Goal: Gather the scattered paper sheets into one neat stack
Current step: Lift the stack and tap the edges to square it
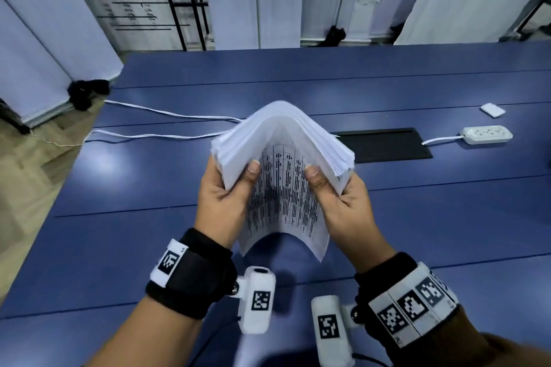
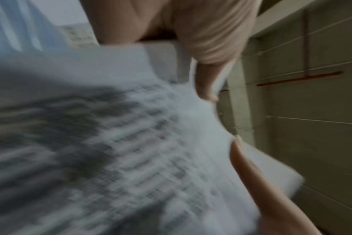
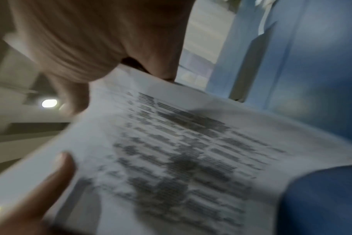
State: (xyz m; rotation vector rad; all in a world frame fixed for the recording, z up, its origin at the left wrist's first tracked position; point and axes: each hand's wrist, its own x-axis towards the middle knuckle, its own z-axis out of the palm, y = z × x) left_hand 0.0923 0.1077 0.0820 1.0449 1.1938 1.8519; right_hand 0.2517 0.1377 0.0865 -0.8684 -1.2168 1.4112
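Observation:
A thick stack of white printed sheets (image 1: 283, 188) is held up above the blue table (image 1: 119, 247), bowed into an arch with its printed face toward me. My left hand (image 1: 229, 197) grips the stack's left edge, thumb on the printed side. My right hand (image 1: 337, 199) grips the right edge the same way. In the left wrist view the printed sheet (image 2: 110, 143) fills the frame, blurred, with my thumb (image 2: 251, 174) on its edge. The right wrist view shows the printed page (image 3: 181, 151) with my thumb (image 3: 50, 182) pressing on it.
A white power strip (image 1: 487, 134) and a small white pad (image 1: 492, 110) lie at the table's far right. A black cable hatch (image 1: 387, 144) sits behind the stack. White cables (image 1: 167, 125) run across the table's left. White partition panels stand beyond the far edge.

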